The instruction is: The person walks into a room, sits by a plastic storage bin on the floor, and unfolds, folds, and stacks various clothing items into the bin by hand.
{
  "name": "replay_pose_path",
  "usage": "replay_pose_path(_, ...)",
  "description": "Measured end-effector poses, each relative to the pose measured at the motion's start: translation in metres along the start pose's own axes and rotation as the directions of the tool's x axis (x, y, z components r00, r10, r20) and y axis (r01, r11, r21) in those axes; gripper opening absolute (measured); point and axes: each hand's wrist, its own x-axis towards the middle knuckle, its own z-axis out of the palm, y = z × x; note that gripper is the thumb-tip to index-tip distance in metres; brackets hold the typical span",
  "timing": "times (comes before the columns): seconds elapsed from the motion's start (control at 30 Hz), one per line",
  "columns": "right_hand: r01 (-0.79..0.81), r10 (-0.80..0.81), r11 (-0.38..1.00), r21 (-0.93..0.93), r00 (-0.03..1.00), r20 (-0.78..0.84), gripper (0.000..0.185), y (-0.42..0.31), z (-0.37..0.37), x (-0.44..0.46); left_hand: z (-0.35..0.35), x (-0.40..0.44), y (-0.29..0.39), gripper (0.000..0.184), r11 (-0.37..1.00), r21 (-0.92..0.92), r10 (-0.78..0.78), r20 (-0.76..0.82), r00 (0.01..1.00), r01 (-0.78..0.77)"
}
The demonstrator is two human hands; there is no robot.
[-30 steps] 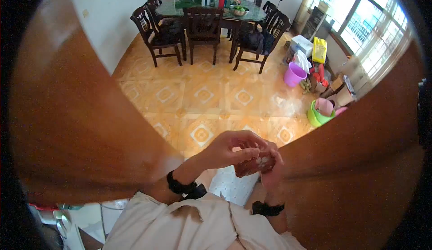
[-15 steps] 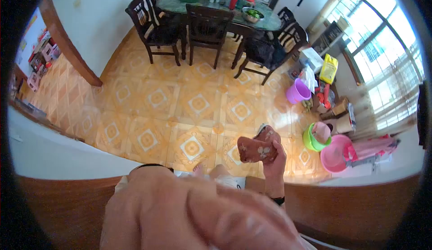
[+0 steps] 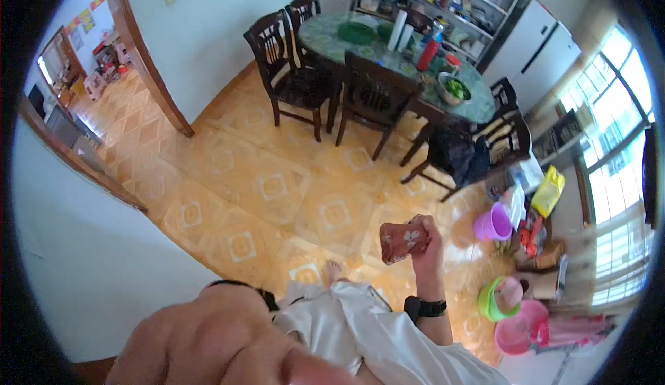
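Bundle (image 3: 396, 243) of reddish-brown, pale-flowered material is grasped in my right hand (image 3: 428, 241), held up in front of me above the tiled floor (image 3: 277, 194). My fingers wrap its right end, and the rest sticks out to the left. A black watch (image 3: 432, 308) sits on that wrist, its screen dark, with nothing I can read. My left hand (image 3: 208, 340) looms large and blurred at lower left, very close to the camera; its knuckles look bent, but the fingertips are out of sight, so I cannot tell whether it grips anything. A black band (image 3: 267, 299) shows behind it, and below me are my pale clothes (image 3: 367, 309) and a bare foot (image 3: 334, 270).

As for writing, the yellow bag (image 3: 549, 192) by the window bears dark print (far too small to make out from here), and the coloured strip (image 3: 87, 21) on the far room's wall is no clearer. Farther off, dark chairs (image 3: 381, 97) surround the table (image 3: 322, 35), which carries a red bottle (image 3: 428, 54), white cylinders (image 3: 397, 30) and a metal bowl (image 3: 450, 99) of greens. At right, a purple bucket (image 3: 492, 225) stands near the yellow bag; nearer me, a green basin (image 3: 490, 303) sits just beside a pink basin (image 3: 511, 341).
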Motion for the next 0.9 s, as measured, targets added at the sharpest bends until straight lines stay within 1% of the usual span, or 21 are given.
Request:
replay_pose_path(0.03, 0.075, -0.075, 0.997, -0.015, 0.997, 0.0, 0.019, 0.005, 0.009, 0.027, -0.009, 0.0, -0.007, 0.039, 1.0, 0.026, 0.005, -0.012, 1.0, -0.004)
replay_pose_path(0.07, 0.052, -0.051, 0.999, -0.016, 0.999, 0.01, 0.019, 0.006, 0.021, 0.047, -0.022, 0.001, -0.012, 0.038, 0.998, 0.06, -0.003, -0.027, 1.0, 0.005)
replay_pose_path(0.13, -0.134, 0.13, 0.989, -0.065, 0.989, -0.068, 0.022, -0.003, 0.059, 0.094, -0.046, 0.001, -0.022, 0.037, 0.992, 0.129, -0.005, -0.06, 0.998, 0.013)
replay_pose_path(0.17, -0.174, 0.17, 0.982, -0.07, 0.984, -0.062, 0.022, 0.0, 0.078, 0.114, -0.057, -0.001, -0.025, 0.036, 0.987, 0.161, -0.005, -0.077, 0.997, 0.017)
replay_pose_path(0.2, -0.185, 0.181, 0.975, -0.124, 0.982, -0.046, 0.023, 0.009, 0.091, 0.142, -0.07, -0.001, -0.029, 0.036, 0.982, 0.188, 0.001, -0.093, 0.996, 0.016)
replay_pose_path(0.23, -0.172, 0.177, 0.975, -0.141, 0.984, 0.023, 0.023, 0.013, 0.107, 0.161, -0.082, -0.003, -0.031, 0.035, 0.978, 0.206, 0.008, -0.108, 0.994, 0.014)
replay_pose_path(0.27, -0.171, 0.186, 0.974, -0.146, 0.978, 0.095, 0.024, 0.025, 0.121, 0.173, -0.092, -0.007, -0.031, 0.035, 0.973, 0.231, 0.006, -0.119, 0.993, 0.022)
replay_pose_path(0.3, -0.203, 0.214, 0.974, -0.105, 0.971, 0.111, 0.022, 0.042, 0.135, 0.192, -0.103, -0.009, -0.029, 0.034, 0.966, 0.257, 0.004, -0.124, 0.992, 0.028)
replay_pose_path(0.33, -0.224, 0.237, 0.968, -0.111, 0.964, 0.121, 0.022, 0.052, 0.15, 0.209, -0.118, -0.011, -0.025, 0.034, 0.958, 0.286, 0.005, -0.133, 0.991, 0.033)
replay_pose_path(0.4, -0.347, 0.37, 0.924, -0.162, 0.917, 0.146, 0.021, 0.078, 0.187, 0.238, -0.146, -0.016, -0.008, 0.033, 0.934, 0.355, 0.015, -0.147, 0.989, 0.039)
replay_pose_path(0.43, -0.365, 0.391, 0.913, -0.182, 0.911, 0.132, 0.021, 0.095, 0.208, 0.254, -0.164, -0.021, 0.002, 0.032, 0.922, 0.386, 0.018, -0.151, 0.988, 0.042)
replay_pose_path(0.47, -0.376, 0.408, 0.905, -0.196, 0.9, 0.154, 0.021, 0.111, 0.228, 0.265, -0.179, -0.026, 0.016, 0.032, 0.909, 0.414, 0.028, -0.154, 0.988, 0.039)
replay_pose_path(0.57, -0.391, 0.45, 0.889, -0.238, 0.841, 0.301, 0.02, 0.157, 0.296, 0.294, -0.228, -0.046, 0.061, 0.03, 0.875, 0.484, 0.062, -0.141, 0.988, 0.015)
replay_pose_path(0.63, -0.388, 0.514, 0.853, -0.349, 0.739, 0.435, 0.018, 0.188, 0.336, 0.312, -0.264, -0.057, 0.097, 0.029, 0.853, 0.522, 0.083, -0.14, 0.987, 0.002)
replay_pose_path(0.67, -0.403, 0.54, 0.839, -0.366, 0.699, 0.468, 0.018, 0.201, 0.36, 0.322, -0.282, -0.063, 0.116, 0.029, 0.85, 0.527, 0.092, -0.147, 0.985, 0.0)
replay_pose_path(0.73, -0.41, 0.564, 0.823, -0.394, 0.678, 0.472, 0.018, 0.232, 0.41, 0.336, -0.316, -0.08, 0.149, 0.028, 0.862, 0.506, 0.128, -0.211, 0.969, -0.004)
replay_pose_path(0.77, -0.416, 0.584, 0.81, -0.414, 0.64, 0.5, 0.018, 0.245, 0.434, 0.342, -0.332, -0.091, 0.161, 0.028, 0.878, 0.479, 0.165, -0.263, 0.951, -0.02)
replay_pose_path(0.8, -0.384, 0.567, 0.82, -0.425, 0.647, 0.509, 0.021, 0.255, 0.457, 0.347, -0.353, -0.108, 0.167, 0.027, 0.893, 0.449, 0.226, -0.392, 0.892, -0.029)
replay_pose_path(0.83, -0.352, 0.549, 0.829, -0.434, 0.657, 0.516, 0.023, 0.264, 0.481, 0.352, -0.377, -0.126, 0.17, 0.027, 0.898, 0.441, 0.28, -0.565, 0.776, -0.003)
replay_pose_path(0.87, -0.364, 0.576, 0.811, -0.457, 0.629, 0.521, 0.023, 0.27, 0.505, 0.352, -0.409, -0.149, 0.159, 0.032, 0.877, 0.437, 0.251, -0.771, 0.585, 0.2)
replay_pose_path(0.9, -0.325, 0.584, 0.797, -0.509, 0.629, 0.512, 0.024, 0.273, 0.533, 0.35, -0.441, -0.171, 0.148, 0.038, 0.866, 0.333, 0.202, -0.916, 0.347, 0.374)
